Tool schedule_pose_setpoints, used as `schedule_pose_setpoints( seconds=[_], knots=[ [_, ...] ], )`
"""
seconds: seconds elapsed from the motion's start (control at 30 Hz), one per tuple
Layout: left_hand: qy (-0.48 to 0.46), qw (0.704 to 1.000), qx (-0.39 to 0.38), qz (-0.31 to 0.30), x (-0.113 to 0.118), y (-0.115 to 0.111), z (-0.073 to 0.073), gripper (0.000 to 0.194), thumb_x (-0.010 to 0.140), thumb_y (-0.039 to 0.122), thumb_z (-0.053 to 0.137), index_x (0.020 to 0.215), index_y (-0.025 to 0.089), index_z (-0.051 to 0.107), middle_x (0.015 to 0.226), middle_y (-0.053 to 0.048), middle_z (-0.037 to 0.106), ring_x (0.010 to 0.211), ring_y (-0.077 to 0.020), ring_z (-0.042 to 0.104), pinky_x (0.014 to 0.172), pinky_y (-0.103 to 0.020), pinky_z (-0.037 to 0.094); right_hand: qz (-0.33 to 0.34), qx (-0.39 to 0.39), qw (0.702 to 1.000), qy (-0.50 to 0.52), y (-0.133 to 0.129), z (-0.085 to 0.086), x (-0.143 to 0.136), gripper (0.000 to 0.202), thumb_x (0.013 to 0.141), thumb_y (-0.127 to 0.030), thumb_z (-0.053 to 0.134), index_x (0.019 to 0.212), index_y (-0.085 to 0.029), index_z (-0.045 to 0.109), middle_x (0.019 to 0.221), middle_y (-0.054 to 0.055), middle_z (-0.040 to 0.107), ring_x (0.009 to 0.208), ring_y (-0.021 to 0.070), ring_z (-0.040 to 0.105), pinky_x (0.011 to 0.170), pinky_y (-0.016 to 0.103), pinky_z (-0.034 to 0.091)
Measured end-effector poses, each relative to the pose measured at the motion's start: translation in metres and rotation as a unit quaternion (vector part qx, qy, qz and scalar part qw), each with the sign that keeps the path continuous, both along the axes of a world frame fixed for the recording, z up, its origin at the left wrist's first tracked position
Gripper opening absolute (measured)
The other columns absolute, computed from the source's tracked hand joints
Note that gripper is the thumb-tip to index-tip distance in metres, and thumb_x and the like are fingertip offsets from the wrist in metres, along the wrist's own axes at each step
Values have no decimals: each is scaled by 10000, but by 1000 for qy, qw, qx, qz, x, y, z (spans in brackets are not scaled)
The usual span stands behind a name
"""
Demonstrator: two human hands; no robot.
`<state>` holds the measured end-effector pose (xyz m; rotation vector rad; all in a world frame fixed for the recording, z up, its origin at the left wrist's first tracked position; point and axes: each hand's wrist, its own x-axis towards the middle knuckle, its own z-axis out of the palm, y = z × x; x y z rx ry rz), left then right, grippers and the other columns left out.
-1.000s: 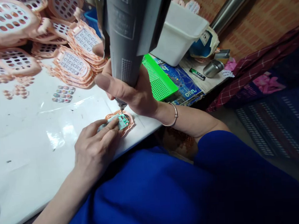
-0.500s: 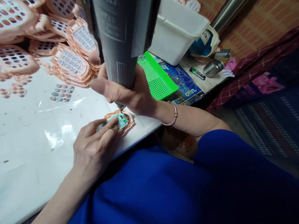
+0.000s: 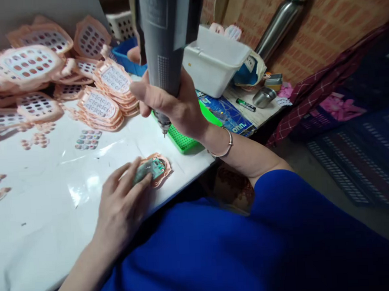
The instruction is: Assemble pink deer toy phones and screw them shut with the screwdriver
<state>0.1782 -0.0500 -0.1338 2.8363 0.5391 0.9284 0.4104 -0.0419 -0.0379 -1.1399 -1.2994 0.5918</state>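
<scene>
My right hand (image 3: 175, 103) is wrapped round a large grey electric screwdriver (image 3: 165, 47), which points downward. Its tip hangs in the air over the white table (image 3: 55, 226), apart from the work below and near the green perforated tray (image 3: 184, 139). My left hand (image 3: 125, 192) holds a small peach plastic shell (image 3: 166, 175) on the table near the front edge. Inside the shell lies a green circuit board (image 3: 156, 167), with my left fingertips resting on it.
Stacked peach shells (image 3: 98, 109) fill the back left, beside small button pieces (image 3: 88, 139). Behind the green tray stand a white bin (image 3: 213, 66) and a blue basket (image 3: 127, 58). A steel cup (image 3: 264, 97) is at the right.
The screwdriver in my right hand has lifted off the board and now hangs above and behind it. My left hand stays at the shell. The view has shifted.
</scene>
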Motion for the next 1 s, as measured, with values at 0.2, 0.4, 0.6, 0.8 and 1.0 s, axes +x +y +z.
schedule_pose_setpoints(
  seconds=[0.2, 0.4, 0.6, 0.8, 1.0],
  knots=[
    [2, 999, -31, -10, -8, 8, -8, 391, 940, 148, 637, 1281, 338, 660, 1287, -103, 655, 1073, -281, 665, 827, -403, 604, -78, 29, 996, 16, 22, -15, 41, 685, 746, -845, 624, 1099, -266, 525, 621, -95, 446, 551, 73, 464, 562, 252, 445],
    [-32, 998, -44, -10, 15, 3, -11, 363, 948, 141, 628, 1254, 332, 673, 1233, -111, 670, 1070, -295, 658, 802, -405, 586, -42, 53, 997, 46, 39, -47, 56, 739, 688, -833, 716, 1088, -247, 508, 588, -149, 449, 512, 28, 427, 526, 222, 427],
    [-27, 998, -52, -7, 17, 0, -8, 276, 975, 171, 607, 1212, 278, 700, 1242, -126, 676, 1090, -294, 653, 821, -390, 569, -9, 34, 998, 55, 58, -61, 67, 674, 760, -754, 750, 1101, -229, 500, 581, -162, 339, 531, 0, 417, 525, 187, 409],
    [-39, 997, -63, 1, 17, 0, -9, 238, 987, 222, 601, 1171, 287, 737, 1218, -111, 693, 1069, -284, 660, 807, -383, 577, -74, 37, 996, 44, 45, -52, 52, 566, 821, -708, 708, 1052, -246, 476, 601, -139, 453, 504, 43, 439, 569, 230, 496],
    [-58, 995, -86, 13, 18, 0, -14, 307, 993, 272, 593, 1281, 328, 687, 1211, -89, 719, 1064, -276, 678, 840, -401, 590, -112, -20, 993, 39, 37, -42, 42, 604, 834, -789, 623, 1022, -236, 468, 640, -98, 474, 519, 61, 432, 620, 248, 508]
  ],
)
